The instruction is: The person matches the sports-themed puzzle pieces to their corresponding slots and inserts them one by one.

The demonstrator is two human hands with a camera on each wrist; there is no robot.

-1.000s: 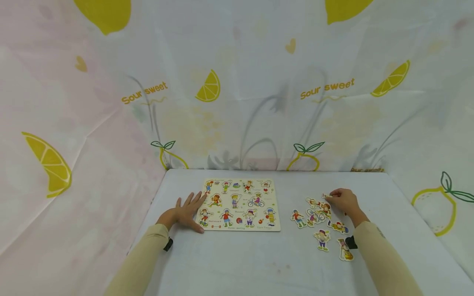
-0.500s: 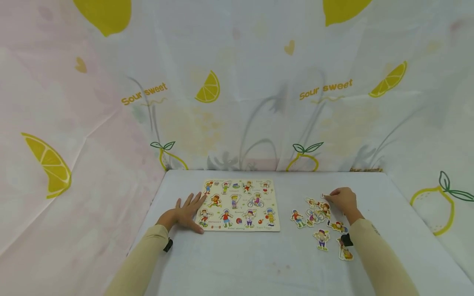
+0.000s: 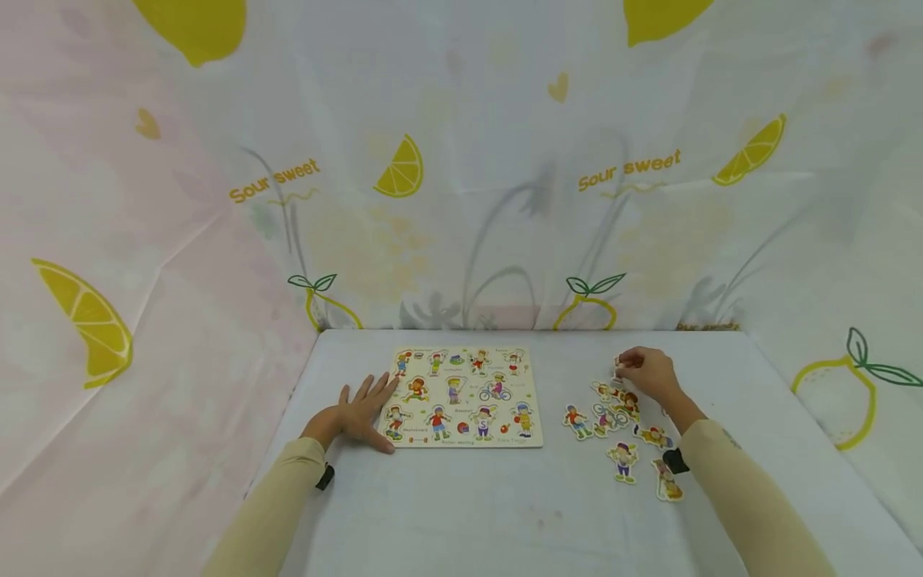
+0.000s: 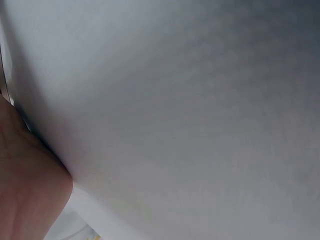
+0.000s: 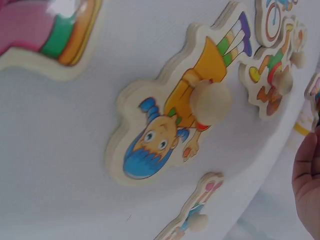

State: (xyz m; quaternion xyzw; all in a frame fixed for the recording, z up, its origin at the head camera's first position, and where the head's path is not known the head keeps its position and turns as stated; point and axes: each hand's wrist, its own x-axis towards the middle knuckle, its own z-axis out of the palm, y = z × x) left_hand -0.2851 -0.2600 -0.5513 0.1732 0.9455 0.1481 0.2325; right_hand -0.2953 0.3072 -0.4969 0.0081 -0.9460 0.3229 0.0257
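My left hand (image 3: 363, 413) rests with spread fingers on the left edge of a cream puzzle board (image 3: 461, 398) printed with sporty children. In the left wrist view only part of that hand (image 4: 30, 185) shows beside white cloth. Over the loose pieces, my right hand (image 3: 654, 377) pinches a small puzzle piece (image 3: 618, 372), whose picture is mostly covered by the fingers. The right wrist view has this hand (image 5: 307, 185) at its right edge. A blue-haired girl piece (image 5: 150, 145) with a wooden knob lies on the cloth there.
Loose puzzle pieces lie right of the board, including a cyclist piece (image 3: 609, 419), a red-shirted piece (image 3: 577, 421) and a purple-trousered piece (image 3: 623, 462). Some overlap. A lemon-print curtain (image 3: 461, 200) stands behind the white table (image 3: 447, 513).
My right hand has shifted slightly up and left, and the piece in its fingers is lifted away from the other pieces. My left hand stays on the board. The head view has shifted slightly.
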